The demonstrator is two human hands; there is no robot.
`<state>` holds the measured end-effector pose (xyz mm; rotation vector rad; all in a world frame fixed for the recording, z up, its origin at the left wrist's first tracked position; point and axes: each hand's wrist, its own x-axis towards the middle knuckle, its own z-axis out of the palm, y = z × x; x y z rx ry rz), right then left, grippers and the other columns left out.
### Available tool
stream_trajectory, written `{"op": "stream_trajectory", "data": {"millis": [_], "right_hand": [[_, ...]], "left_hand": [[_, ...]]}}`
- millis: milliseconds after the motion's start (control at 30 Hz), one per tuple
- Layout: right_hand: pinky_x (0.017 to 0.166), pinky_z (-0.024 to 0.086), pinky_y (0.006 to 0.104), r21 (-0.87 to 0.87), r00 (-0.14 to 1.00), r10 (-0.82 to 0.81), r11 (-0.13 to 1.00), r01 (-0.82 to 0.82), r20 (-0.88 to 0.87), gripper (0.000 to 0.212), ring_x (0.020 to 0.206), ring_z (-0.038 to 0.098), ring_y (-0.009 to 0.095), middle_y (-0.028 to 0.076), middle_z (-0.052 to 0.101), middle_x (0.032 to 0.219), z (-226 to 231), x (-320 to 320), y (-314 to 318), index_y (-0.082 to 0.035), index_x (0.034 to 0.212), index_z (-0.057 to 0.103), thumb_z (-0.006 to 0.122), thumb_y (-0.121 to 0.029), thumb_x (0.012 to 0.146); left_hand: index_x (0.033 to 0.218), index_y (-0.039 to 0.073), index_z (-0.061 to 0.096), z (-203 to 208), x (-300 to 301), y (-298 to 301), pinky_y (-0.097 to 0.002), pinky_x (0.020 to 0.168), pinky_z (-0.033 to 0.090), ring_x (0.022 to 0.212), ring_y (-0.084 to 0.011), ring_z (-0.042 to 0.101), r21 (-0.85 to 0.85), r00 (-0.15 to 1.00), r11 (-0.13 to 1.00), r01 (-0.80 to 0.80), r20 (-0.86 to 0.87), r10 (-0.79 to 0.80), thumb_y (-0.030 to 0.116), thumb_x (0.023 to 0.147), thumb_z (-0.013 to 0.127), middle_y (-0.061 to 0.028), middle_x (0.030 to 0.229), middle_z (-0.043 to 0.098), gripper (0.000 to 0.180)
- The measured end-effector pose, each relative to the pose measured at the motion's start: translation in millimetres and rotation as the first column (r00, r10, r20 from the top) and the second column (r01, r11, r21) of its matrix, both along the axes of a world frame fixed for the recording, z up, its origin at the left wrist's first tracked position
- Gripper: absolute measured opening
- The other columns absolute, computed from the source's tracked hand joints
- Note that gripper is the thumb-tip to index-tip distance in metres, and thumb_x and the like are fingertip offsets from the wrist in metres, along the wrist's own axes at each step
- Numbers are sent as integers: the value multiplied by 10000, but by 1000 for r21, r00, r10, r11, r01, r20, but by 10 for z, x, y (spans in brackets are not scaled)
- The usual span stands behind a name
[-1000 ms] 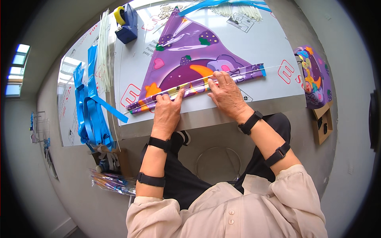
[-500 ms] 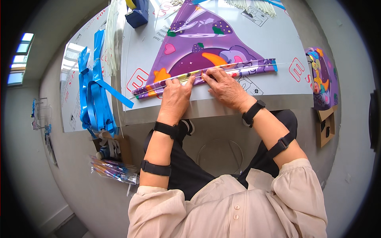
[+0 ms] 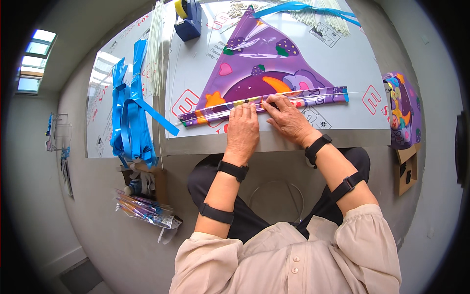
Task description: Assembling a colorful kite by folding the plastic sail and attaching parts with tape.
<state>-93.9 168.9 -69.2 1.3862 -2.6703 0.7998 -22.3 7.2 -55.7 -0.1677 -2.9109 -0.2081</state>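
Note:
A purple triangular kite sheet point(image 3: 264, 63) with cartoon prints lies flat on the grey table point(image 3: 342, 59). Its near edge is rolled into a long strip point(image 3: 318, 98) around a thin white rod. My left hand point(image 3: 242, 130) presses flat on the middle of that rolled edge. Right beside it, my right hand point(image 3: 286, 117) pinches the strip with its fingertips. Both hands touch each other near the strip's centre.
A blue tape dispenser point(image 3: 188, 19) stands at the table's far left. Blue ribbons point(image 3: 129, 117) and white rods point(image 3: 155, 44) lie to the left. More printed kite sheets point(image 3: 404, 108) hang over a cardboard box point(image 3: 406, 169) at right. Packaged sticks point(image 3: 144, 208) lie on the floor.
My hands have come closer together at the middle of the rolled edge; the right hand has slid left along the strip. The view has shifted slightly.

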Motion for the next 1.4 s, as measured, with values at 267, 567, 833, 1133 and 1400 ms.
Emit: {"op": "stream_trajectory", "data": {"millis": [267, 567, 833, 1133, 1400], "right_hand": [[1028, 381, 389, 14, 1000, -11, 1000, 11, 6, 526, 1241, 405, 282, 102, 448, 1243, 8, 18, -11, -29, 1264, 517, 676, -203, 794], [1078, 320, 417, 77, 999, 46, 996, -47, 15, 614, 1230, 392, 313, 124, 441, 1244, 176, -67, 43, -16, 1301, 477, 691, -232, 767], [1081, 302, 435, 188, 993, 81, 978, -96, 85, 691, 1235, 380, 356, 170, 423, 1257, 346, -43, 20, 37, 1297, 456, 711, -313, 758], [1067, 317, 428, 191, 991, 103, 974, -117, 85, 837, 1218, 358, 325, 145, 404, 1242, 476, -84, -66, 43, 1298, 451, 749, -422, 669], [1059, 322, 437, 195, 988, 74, 976, -100, 138, 892, 1210, 361, 318, 130, 393, 1237, 427, -130, 17, 33, 1308, 437, 768, -426, 619]], "left_hand": [[1198, -104, 530, 1, 17, 9, -398, 1040, 344, 1154, -304, 484, -127, 1000, 992, -18, -3, 18, 58, 782, 509, -185, 1160, 547, 447], [1178, -111, 530, 172, -94, -143, -344, 932, 421, 1061, -288, 507, -16, 985, 993, 115, 129, -112, 48, 736, 523, -171, 1091, 554, 470], [948, -3, 643, 427, -733, -696, -413, 703, 499, 786, -358, 622, 480, 997, 875, 62, 14, -79, 88, 794, 639, -185, 847, 633, 178], [881, -8, 702, 466, -2542, -2452, -399, 750, 518, 773, -351, 672, 602, 679, 687, -406, -304, 668, 113, 783, 610, -226, 804, 674, 181], [787, -51, 681, 408, -3081, -2478, -353, 786, 517, 839, -317, 681, 689, 670, 401, -603, 165, 724, 94, 727, 657, -204, 862, 694, 158]]}}
